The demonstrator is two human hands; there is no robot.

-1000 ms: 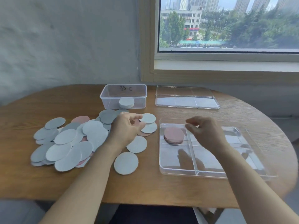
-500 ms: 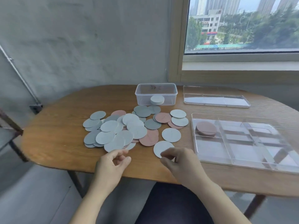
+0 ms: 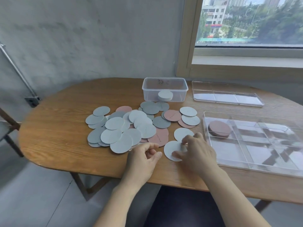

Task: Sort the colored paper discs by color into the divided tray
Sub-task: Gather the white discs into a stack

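A loose pile of paper discs (image 3: 131, 128) in pale grey, dark grey and pink covers the middle of the wooden table. The clear divided tray (image 3: 262, 154) lies to the right, with a stack of pink discs (image 3: 219, 128) in its far-left compartment. My right hand (image 3: 196, 151) is over a single pale disc (image 3: 170, 148) near the table's front edge, thumb and fingertips curled onto its right half. My left hand (image 3: 144, 159) hovers just left of that disc, fingers loosely curled and holding nothing.
A clear plastic tub (image 3: 164, 84) holding a white disc stack (image 3: 165, 95) stands behind the pile. A clear lid (image 3: 226, 95) lies at the back right. The table's front edge runs just below my wrists. A metal frame (image 3: 9, 126) stands at far left.
Both hands drew back from the pile and the tray toward the table's front edge. My right hand then moved onto the pale disc nearest me. The view has swung left.
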